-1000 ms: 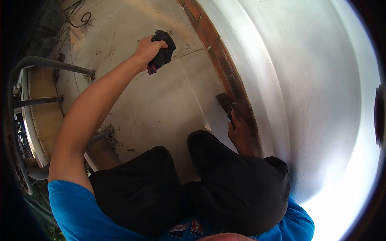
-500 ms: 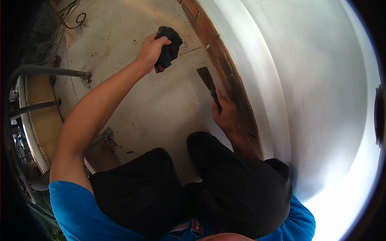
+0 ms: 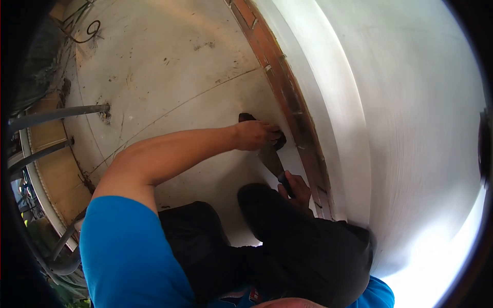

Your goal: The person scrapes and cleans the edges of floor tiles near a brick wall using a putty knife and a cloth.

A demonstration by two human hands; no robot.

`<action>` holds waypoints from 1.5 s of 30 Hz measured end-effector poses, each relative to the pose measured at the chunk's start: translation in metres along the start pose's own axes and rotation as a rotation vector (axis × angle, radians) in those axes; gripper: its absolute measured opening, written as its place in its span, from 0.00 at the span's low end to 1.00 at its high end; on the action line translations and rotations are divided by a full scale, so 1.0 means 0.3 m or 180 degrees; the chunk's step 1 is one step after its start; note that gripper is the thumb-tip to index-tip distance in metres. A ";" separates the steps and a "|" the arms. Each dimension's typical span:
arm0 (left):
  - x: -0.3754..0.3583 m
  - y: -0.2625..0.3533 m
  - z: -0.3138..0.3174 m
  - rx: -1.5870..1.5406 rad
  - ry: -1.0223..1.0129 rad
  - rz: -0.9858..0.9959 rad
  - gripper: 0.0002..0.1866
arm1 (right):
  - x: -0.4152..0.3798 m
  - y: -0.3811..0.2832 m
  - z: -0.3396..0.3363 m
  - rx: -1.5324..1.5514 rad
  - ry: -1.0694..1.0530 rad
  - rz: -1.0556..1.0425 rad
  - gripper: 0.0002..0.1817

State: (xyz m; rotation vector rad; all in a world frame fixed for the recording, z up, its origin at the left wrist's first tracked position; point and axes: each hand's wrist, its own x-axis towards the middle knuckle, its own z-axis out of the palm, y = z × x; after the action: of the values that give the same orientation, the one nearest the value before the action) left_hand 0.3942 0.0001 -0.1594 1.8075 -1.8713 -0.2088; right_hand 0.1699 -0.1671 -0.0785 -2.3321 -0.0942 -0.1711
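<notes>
Left hand [image 3: 258, 135] clutches one black cloth [image 3: 247, 117] beside one scraper [image 3: 270, 160] (right hand [image 3: 300, 190] closed around its handle [image 3: 285, 184]).

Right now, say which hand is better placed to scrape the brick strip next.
Probably the right hand: it holds the scraper by its handle, near the brick strip; the left hand holds the black cloth.

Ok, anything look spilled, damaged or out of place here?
The pale floor carries scattered dark specks, and a rough dark patch, perhaps grime, lies around the end of the upper grey bar. Both stand out against the light surface.
</notes>
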 end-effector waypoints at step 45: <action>-0.168 -0.238 -0.477 -0.0016 0.0897 -0.2405 0.17 | 0.094 -0.062 -0.036 0.0486 -0.0170 0.0905 0.26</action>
State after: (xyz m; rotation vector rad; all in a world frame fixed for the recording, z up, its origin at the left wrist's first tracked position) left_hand 0.5226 0.0769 -0.0835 2.3218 -0.9364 -0.2051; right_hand 0.1945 -0.1615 -0.0537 -2.1699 0.1912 0.0391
